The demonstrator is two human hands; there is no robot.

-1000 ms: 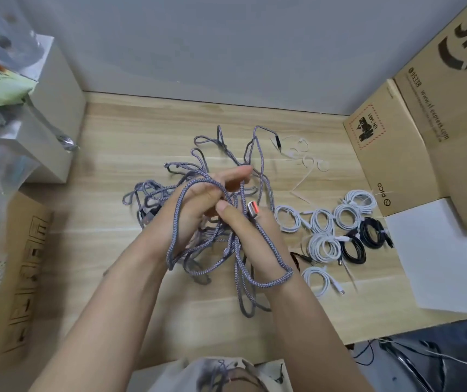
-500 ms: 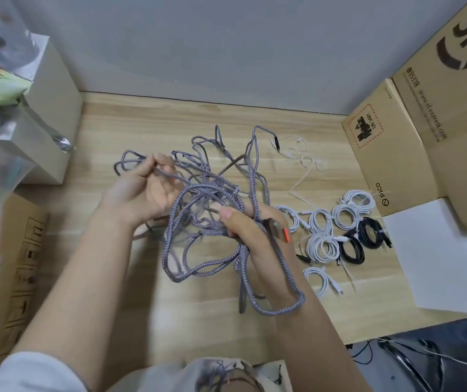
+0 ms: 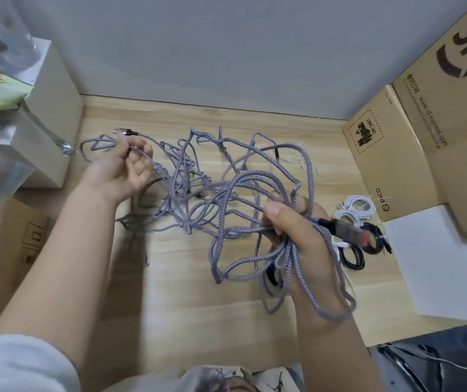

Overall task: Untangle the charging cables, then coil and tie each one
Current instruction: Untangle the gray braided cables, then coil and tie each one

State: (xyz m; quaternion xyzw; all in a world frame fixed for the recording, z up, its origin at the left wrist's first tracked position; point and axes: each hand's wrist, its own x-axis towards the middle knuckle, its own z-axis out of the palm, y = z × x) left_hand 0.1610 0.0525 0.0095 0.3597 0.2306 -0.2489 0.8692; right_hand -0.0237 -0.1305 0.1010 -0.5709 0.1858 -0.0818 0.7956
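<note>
A tangle of grey braided charging cables [image 3: 198, 193] hangs stretched above the wooden table [image 3: 187, 292] between both hands. My left hand [image 3: 126, 172] grips one cable near its silver plug [image 3: 124, 132] at the far left. My right hand [image 3: 294, 236] grips a bunch of loops, and a black and red USB plug [image 3: 345, 232] sticks out to its right. Long loops hang over my right wrist.
Coiled white cables [image 3: 358, 206] and coiled black cables [image 3: 353, 257] lie right of my right hand. Cardboard boxes [image 3: 396, 154] and a white sheet [image 3: 435, 264] stand at the right. A white box [image 3: 54, 108] and plastic bags sit at the left. Thin white ties [image 3: 322, 169] lie at the back.
My hands have moved apart: the left went left and back with a cable end, the right went right. The tangle is spread wider between them.
</note>
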